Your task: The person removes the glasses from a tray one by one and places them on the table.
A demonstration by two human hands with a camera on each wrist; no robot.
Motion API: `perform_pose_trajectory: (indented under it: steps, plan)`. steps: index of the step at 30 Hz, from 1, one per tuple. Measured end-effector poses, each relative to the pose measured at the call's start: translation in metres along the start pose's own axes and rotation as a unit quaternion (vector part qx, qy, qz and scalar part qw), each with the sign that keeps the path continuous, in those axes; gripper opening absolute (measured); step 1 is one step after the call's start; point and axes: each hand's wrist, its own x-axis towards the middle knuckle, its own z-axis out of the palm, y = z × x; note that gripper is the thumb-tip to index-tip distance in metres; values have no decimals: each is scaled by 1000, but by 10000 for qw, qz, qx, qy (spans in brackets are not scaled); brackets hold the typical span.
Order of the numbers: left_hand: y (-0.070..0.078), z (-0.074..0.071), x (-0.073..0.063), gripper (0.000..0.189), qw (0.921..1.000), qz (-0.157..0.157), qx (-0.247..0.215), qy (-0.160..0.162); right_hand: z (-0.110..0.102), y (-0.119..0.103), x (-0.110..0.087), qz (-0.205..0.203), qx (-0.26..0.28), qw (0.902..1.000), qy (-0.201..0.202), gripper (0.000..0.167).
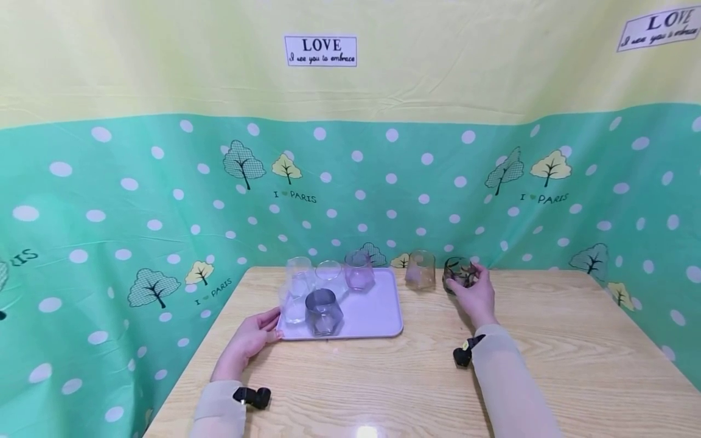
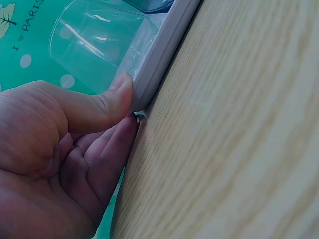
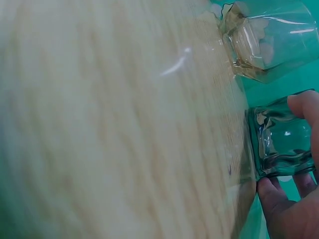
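My left hand (image 1: 253, 336) pinches the near left corner of the pale lilac tray (image 1: 378, 313), thumb on the rim and fingers at its underside. Close to that thumb stands a clear glass (image 2: 99, 45). More clear glasses, a grey-tinted glass (image 1: 324, 313) near the front rim and a pink glass (image 1: 359, 272) at the back share the tray. At the table's far edge, my right hand (image 1: 476, 298) grips a dark glass (image 3: 284, 137) around its sides, thumb on one side and fingers on the other. An amber glass (image 1: 420, 271) stands between it and the tray.
The wooden table (image 1: 350, 389) ends at a green and yellow patterned curtain (image 1: 391, 164) hanging behind and at both sides. The amber and dark glasses stand close to that far edge.
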Motion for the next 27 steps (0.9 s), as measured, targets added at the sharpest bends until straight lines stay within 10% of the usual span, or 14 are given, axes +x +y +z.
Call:
perform_pose_trajectory:
  steps: [27]
  plan:
    - [-1, -1, 4, 72, 10000, 54, 39, -24, 0, -4, 1, -23, -182, 9995, -275, 95]
